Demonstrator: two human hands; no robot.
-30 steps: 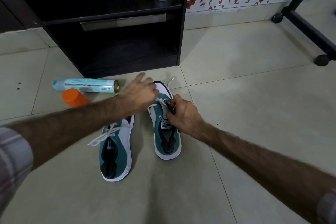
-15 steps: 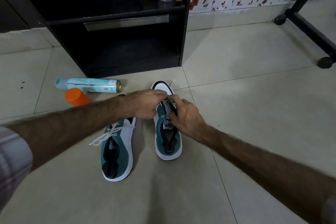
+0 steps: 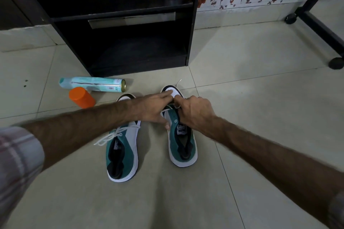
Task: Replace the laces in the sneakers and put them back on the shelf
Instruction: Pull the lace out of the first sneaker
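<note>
Pale tiled floor (image 3: pixel 242 83), black shelf (image 3: pixel 119 13)

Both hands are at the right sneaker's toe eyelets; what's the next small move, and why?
Probably draw the lace through the toe eyelets: both hands, left and right, meet there on the right sneaker, whose upper eyelets look empty, while the left sneaker is laced.

Dim indoor light is falling from above, leaving the shelf (image 3: pixel 119 46) interior nearly black. Soft shadow is pooling on the floor (image 3: pixel 260 98) below the camera. Forearms are blurring; wide-angle distortion is bending the edges.
</note>
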